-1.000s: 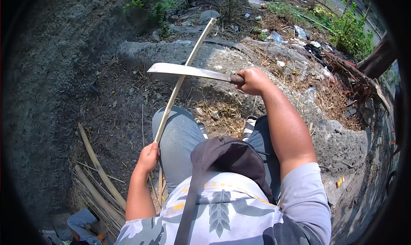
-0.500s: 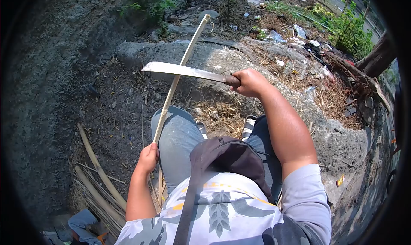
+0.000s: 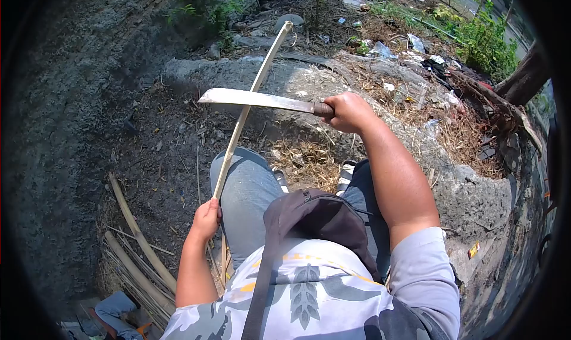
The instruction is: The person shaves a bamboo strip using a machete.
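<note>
A long pale strip of split wood or bamboo (image 3: 239, 123) slants upward and away across my bent knee. Its near end is gripped in my left hand (image 3: 206, 219), with the fingers closed. My right hand (image 3: 348, 112) is wrapped round the brown handle of a machete (image 3: 267, 100). The broad metal blade points left and crosses over the strip a little above its middle. Whether the edge bites into the strip cannot be made out. The strip's far end has a thin curl hanging from it.
Long curved strips (image 3: 140, 233) lie in a pile at the lower left. Another person's leg (image 3: 113, 312) shows at the bottom left. A dark bag (image 3: 321, 221) rests on my lap. Rock, litter and dry straw lie ahead, with a tree trunk (image 3: 526, 78) at the right.
The machete and my right hand have shifted very slightly to the right and down. My left hand stays in place on the strip. The other person's leg has moved a little.
</note>
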Demonstrator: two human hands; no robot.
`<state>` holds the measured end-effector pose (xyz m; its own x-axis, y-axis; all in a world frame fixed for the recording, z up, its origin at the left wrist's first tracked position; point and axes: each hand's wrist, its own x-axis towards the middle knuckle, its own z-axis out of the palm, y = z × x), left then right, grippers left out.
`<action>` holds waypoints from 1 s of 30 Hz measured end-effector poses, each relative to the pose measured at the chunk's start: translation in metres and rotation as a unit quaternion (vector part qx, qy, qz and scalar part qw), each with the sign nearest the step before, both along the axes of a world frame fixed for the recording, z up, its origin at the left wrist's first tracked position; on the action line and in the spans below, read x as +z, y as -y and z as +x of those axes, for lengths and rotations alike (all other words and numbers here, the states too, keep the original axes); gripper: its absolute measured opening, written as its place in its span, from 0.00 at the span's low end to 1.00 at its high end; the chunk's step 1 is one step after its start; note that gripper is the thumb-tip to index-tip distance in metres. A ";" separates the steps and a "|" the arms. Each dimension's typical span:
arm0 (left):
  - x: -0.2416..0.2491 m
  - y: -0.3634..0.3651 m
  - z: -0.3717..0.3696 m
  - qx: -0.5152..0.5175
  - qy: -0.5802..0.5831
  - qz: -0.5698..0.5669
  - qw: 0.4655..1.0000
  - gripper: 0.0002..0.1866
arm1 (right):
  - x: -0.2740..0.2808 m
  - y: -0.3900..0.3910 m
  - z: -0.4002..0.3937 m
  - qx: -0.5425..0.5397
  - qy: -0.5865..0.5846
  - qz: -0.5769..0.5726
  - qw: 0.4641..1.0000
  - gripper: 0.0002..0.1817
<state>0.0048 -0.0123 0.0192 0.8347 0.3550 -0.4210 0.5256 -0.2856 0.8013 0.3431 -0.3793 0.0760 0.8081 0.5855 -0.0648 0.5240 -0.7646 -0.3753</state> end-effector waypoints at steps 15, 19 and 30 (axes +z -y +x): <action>0.004 0.004 0.000 0.001 0.003 -0.005 1.000 0.30 | -0.005 0.008 0.006 0.006 0.063 0.033 0.997 0.14; 0.002 0.002 0.001 -0.003 0.001 -0.003 1.000 0.30 | -0.007 0.010 0.005 -0.022 0.029 0.055 0.998 0.14; -0.003 0.001 0.000 -0.021 0.010 0.050 0.998 0.31 | 0.004 -0.009 -0.008 0.043 0.021 -0.016 0.999 0.13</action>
